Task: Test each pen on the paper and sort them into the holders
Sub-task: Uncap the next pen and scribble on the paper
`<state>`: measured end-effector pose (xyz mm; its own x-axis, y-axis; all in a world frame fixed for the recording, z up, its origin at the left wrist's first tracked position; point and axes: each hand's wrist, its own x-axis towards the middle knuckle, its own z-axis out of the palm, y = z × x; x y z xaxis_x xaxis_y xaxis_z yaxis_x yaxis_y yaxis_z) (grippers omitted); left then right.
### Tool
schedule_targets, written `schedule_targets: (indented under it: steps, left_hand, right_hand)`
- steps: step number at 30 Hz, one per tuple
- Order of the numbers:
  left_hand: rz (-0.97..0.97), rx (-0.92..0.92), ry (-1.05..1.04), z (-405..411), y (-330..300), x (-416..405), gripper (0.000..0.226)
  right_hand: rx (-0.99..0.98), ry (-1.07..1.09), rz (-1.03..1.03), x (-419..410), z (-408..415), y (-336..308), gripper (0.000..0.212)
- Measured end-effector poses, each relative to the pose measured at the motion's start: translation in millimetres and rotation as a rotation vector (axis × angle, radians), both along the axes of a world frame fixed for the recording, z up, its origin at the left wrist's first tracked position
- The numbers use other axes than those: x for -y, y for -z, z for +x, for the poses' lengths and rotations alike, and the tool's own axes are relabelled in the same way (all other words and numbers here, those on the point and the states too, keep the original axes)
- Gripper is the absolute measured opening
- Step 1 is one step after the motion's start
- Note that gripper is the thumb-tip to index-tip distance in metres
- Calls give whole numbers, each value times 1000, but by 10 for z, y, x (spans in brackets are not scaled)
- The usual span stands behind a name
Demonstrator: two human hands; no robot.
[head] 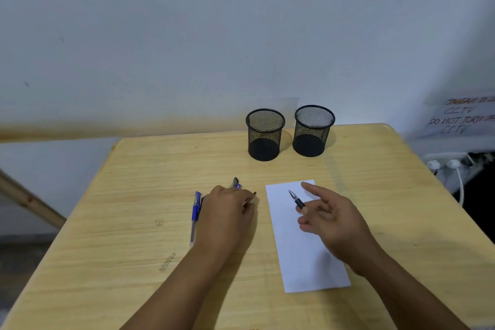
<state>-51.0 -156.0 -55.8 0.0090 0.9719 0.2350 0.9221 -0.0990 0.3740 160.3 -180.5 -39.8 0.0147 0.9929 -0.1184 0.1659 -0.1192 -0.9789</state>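
Head view, looking fwd and down over a light wooden table (134,195) set against a pale wall. Two empty black wire-mesh pen holders, round, upright at the far edge: left holder (265,134), right holder (313,130), just beside each other, not touching. White rectangular sheet of paper (302,254) flat on the table nearer the camera, right of centre, its long side running away from the viewer; no ink marks visible on it.

Right hand (332,215) hovering over the paper's far half, index finger stretched fwd, remaining fingers loosely curled, pinching a black pen (296,199) w/ its uncapped tip pointing away and to the left, above the sheet. Contact between tip and paper: cannot tell.

Left hand (227,209) palm-down on the table just left of the paper, fingers curled over a small cluster of pens (236,183), dark and purple-blue ends poking out past the knuckles toward the holders. Exact count of pens under the hand hidden. Blue capped gel pen w/ clear barrel (195,215) lying on the table touching or just beside the left hand's outer edge, lengthwise toward the viewer.

Far right, off the table: handwritten paper sign reading "CCTV" (460,115) on the wall, white power strip w/ plugs (444,162) below it.
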Motion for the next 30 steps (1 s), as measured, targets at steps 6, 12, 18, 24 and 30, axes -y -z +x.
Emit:
schedule_targets:
  steps: [6,12,18,24,30]
  left_hand:
    - [7,-24,-21,4,78,-31,23]
    - [9,-82,-61,21,87,-8,18]
    - [45,65,95,192,121,364,36]
    - [-74,-61,254,251,223,485,64]
    - [-143,-112,277,261,213,495,71]
  right_hand:
    - [-17,41,50,3,-29,41,34]
    - [-73,-13,24,-27,-58,56,36]
    - [-69,-35,46,-46,-72,86,32]
    - [-251,-64,32,-90,-75,56,33]
    - [-50,113,106,-202,-194,83,23]
